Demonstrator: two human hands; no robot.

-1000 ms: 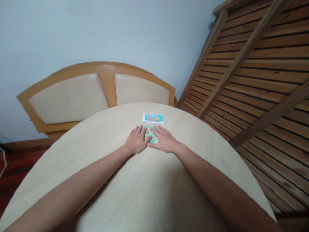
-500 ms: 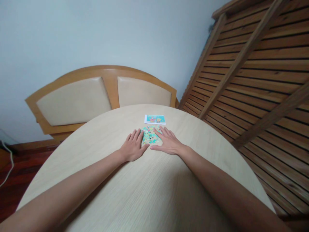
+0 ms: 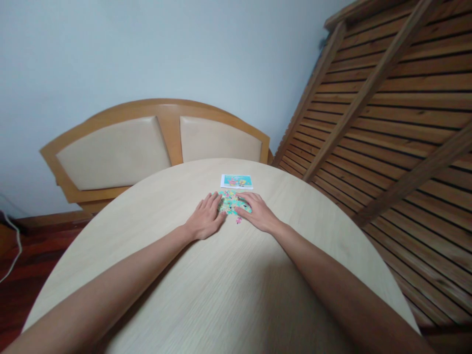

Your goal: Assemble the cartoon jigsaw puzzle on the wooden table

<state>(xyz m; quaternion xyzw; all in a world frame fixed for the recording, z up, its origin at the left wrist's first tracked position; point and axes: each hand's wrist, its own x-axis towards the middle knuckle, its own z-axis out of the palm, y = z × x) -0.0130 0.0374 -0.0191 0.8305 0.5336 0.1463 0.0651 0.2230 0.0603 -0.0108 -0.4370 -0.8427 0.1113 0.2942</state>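
A small heap of teal and yellow jigsaw pieces [image 3: 230,202] lies on a round pale wooden table [image 3: 206,295]. My left hand [image 3: 206,219] rests flat on the table, its fingertips against the heap's left side. My right hand [image 3: 256,212] lies palm down on the heap's right side, fingers bent over some pieces. One pink loose piece [image 3: 238,221] sits just near the heap. A printed reference picture [image 3: 236,181] lies flat just beyond the heap.
A wooden headboard with two beige padded panels [image 3: 155,147] leans on the pale wall behind the table. A slatted wooden frame [image 3: 387,113] stands on the right. A white cable [image 3: 11,246] hangs over the dark floor at left.
My hands drew apart from the heap, then came back toward it. The heap now looks looser, with a pink piece lying apart at its near edge.
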